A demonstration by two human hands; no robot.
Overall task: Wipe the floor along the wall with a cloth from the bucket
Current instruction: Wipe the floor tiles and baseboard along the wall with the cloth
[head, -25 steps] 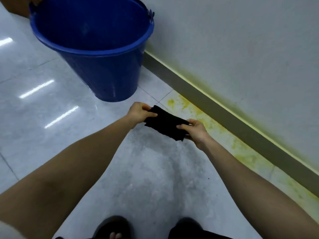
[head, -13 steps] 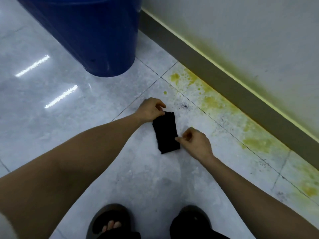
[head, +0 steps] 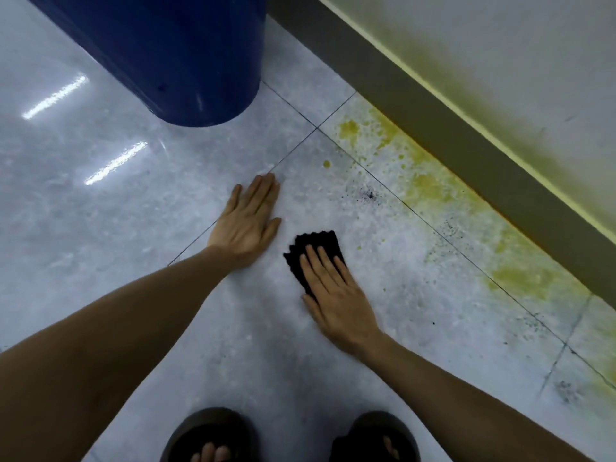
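Lying folded at centre frame, the black cloth looks soft, light and limp, so it probably handles best pinned under a flat palm. The right hand presses it with fingers close together, well short of the yellow stains at right. The left hand rests flat on the floor, fingers together.

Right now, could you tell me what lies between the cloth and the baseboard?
In the head view, only floor tile: black specks near a grout line, then yellow stain reaching the baseboard. The right hand presses the cloth.

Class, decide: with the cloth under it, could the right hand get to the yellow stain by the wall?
Probably yes: the right hand presses the cloth flat, and only bare floor separates it from the yellow stain.
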